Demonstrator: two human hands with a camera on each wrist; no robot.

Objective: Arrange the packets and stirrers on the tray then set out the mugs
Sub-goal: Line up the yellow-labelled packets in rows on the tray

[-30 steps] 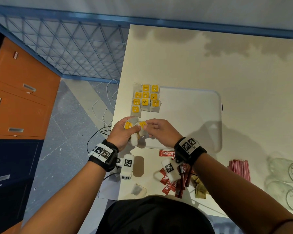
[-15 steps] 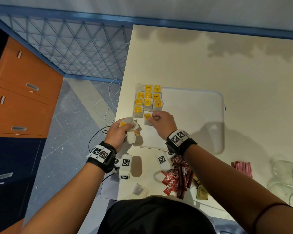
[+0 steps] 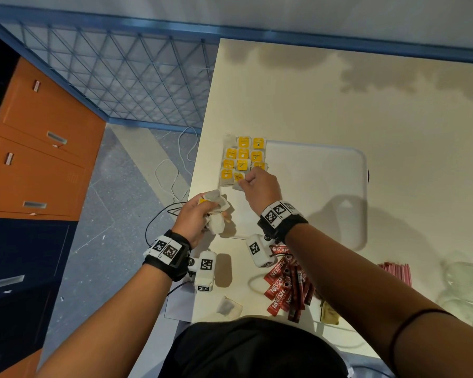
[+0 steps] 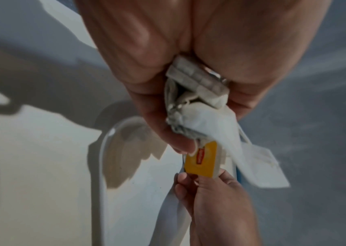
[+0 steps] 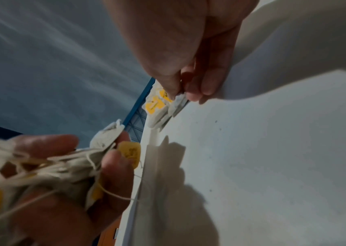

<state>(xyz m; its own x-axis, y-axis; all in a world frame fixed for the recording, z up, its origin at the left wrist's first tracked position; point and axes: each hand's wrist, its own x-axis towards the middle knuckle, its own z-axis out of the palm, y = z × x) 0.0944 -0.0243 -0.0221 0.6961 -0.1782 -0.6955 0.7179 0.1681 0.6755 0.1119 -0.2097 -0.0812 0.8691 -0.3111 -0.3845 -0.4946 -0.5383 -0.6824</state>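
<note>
The right hand (image 3: 260,186) reaches over the near left corner of the white tray (image 3: 325,192), its grip narrow, thumb and fingers pinching a tea bag (image 3: 238,178) at the near end of the rows of yellow-tagged tea bags (image 3: 242,156) laid there. The left hand (image 3: 194,219) hovers just off the tray's left edge, its grip closed round a bunch of loose tea bags (image 3: 216,208) with strings trailing. Red coffee sticks (image 3: 287,285), pink stirrers (image 3: 396,271) and glass mugs (image 3: 467,282) lie on the table (image 3: 339,105) nearer the person.
</note>
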